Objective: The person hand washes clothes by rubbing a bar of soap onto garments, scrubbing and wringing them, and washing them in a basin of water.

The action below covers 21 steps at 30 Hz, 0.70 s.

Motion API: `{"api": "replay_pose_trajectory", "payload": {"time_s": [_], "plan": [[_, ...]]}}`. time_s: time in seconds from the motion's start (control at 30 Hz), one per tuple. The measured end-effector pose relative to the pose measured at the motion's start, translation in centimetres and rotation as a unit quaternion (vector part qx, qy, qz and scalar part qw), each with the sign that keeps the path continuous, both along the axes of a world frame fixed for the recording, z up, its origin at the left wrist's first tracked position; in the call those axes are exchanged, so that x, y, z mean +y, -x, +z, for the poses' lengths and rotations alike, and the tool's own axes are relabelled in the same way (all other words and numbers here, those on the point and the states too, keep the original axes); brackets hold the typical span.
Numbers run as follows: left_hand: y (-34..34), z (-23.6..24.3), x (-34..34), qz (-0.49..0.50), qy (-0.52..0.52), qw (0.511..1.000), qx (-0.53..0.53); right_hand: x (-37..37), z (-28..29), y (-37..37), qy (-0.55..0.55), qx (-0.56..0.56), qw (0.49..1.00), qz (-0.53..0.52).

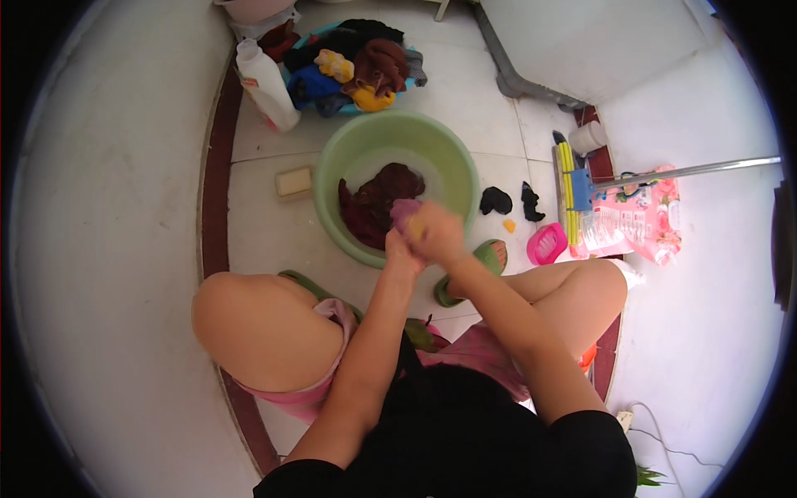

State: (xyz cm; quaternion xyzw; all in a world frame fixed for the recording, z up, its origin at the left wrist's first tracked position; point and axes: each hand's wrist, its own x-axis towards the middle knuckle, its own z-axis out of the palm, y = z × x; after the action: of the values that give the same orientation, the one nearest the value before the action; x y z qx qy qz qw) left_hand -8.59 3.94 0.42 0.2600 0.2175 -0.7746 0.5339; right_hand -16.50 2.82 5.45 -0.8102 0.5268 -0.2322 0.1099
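Note:
Both my hands are raised together over the front of a green basin (pixel 455 191). My left hand (pixel 403 249) and my right hand (pixel 438 232), slightly blurred, are closed round a small purple-and-yellow cloth (pixel 406 212), my right hand to the right and a little higher. Dark red-brown cloth (pixel 382 191) lies in shallow liquid in the basin. Left of the basin is a small cream rectangular block (pixel 294 183); to its right are two black cloth pieces (pixel 496 200) and a small orange-yellow piece (pixel 509 226) on the tiles.
A cyan tub heaped with clothes (pixel 374 66) and a white bottle (pixel 267 87) stand behind. At right are a yellow-headed sponge mop (pixel 579 189), pink package (pixel 652 216), pink dish (pixel 546 242) and white cup (pixel 588 137). Walls flank me; my knees bracket the basin's front.

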Motion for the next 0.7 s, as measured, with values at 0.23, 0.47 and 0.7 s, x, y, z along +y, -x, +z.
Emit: {"api": "replay_pose_trajectory", "payload": {"time_s": [0.23, 0.47, 0.7], "plan": [[-5.6, -2.2, -0.1, -0.026, 0.270, 0.952, 0.140, 3.0, 6.1, -5.8, 0.048, -0.174, 0.983, -0.045], [-2.2, 2.7, -0.6, 0.009, 0.108, 0.986, -0.123, -4.1, -3.0, 2.3, -0.355, 0.014, 0.929, -0.105], [-1.7, 6.9, -0.1, -0.090, 0.257, 0.917, -0.293, -7.5, 3.8, 2.0, -0.620, -0.622, 0.476, -0.051]]}}
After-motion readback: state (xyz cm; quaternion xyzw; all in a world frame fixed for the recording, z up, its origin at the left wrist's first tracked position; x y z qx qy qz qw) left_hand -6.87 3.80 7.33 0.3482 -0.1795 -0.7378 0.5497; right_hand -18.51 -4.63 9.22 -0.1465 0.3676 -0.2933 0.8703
